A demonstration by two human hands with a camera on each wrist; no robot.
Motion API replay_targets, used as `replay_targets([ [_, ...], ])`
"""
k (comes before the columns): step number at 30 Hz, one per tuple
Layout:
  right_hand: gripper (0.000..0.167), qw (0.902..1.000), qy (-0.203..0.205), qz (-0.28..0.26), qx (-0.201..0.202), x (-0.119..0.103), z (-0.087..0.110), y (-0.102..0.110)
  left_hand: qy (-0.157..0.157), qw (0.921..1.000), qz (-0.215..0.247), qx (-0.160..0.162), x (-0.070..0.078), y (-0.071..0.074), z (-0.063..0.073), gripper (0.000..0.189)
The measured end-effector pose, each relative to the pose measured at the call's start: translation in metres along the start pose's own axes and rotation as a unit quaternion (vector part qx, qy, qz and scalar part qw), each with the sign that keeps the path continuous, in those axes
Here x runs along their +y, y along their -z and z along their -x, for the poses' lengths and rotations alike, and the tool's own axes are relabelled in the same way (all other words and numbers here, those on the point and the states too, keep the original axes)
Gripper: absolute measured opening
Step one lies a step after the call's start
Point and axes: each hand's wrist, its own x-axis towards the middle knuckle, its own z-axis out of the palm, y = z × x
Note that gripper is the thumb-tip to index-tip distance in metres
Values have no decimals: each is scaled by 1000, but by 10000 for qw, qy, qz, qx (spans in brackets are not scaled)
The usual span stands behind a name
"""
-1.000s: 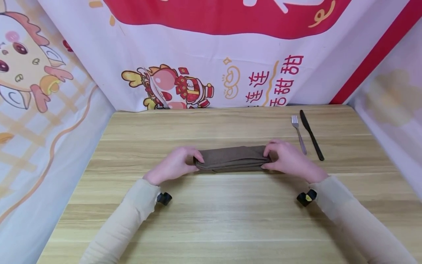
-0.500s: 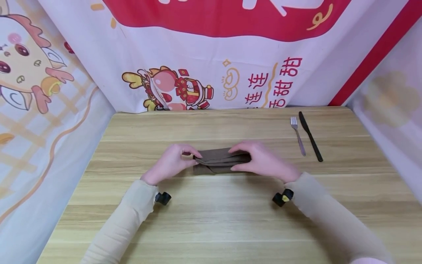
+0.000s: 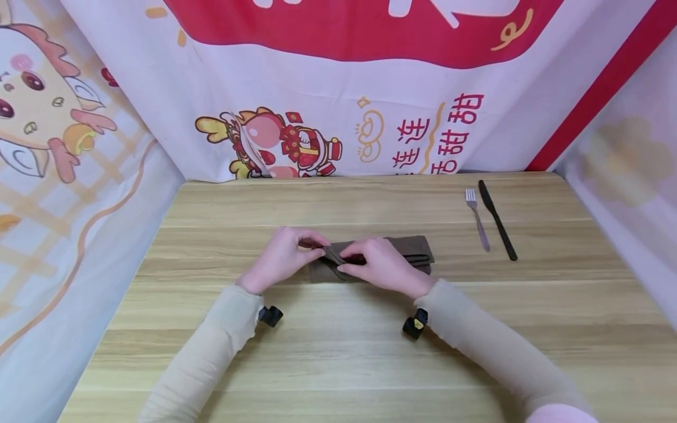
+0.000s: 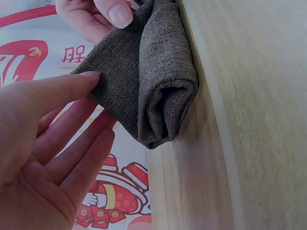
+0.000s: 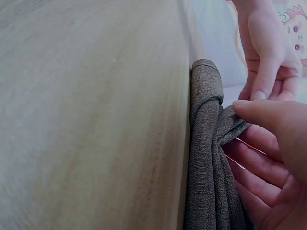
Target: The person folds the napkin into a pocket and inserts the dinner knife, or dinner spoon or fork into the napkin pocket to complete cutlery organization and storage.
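A dark brown cloth napkin (image 3: 415, 248), folded into a long narrow strip, lies across the middle of the table. My left hand (image 3: 280, 257) pinches a raised flap at the strip's left end between thumb and fingers; the left wrist view shows this flap (image 4: 117, 72) standing up beside the rolled end of the cloth. Close by, my right hand (image 3: 381, 265) pinches the same flap a little further right. From the right wrist view, the folded layers (image 5: 204, 158) run under my right fingers, and the left hand (image 5: 268, 52) is just beyond.
A fork (image 3: 478, 220) and a black table knife (image 3: 498, 220) lie side by side at the table's back right. Printed cloth hangings (image 3: 317, 76) enclose the wooden table (image 3: 338, 352) at the back and both sides.
My right hand has moved left along the napkin from its right end to near the left hand. The flap at the left end is now lifted. My left hand has barely shifted.
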Motion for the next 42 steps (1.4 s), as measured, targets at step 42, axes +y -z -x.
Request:
replay_targets([
  [42, 9, 9922, -727, -1016, -32, 13, -15, 16, -204, 9889, -1164, -899, -10, -4, 16, 11],
])
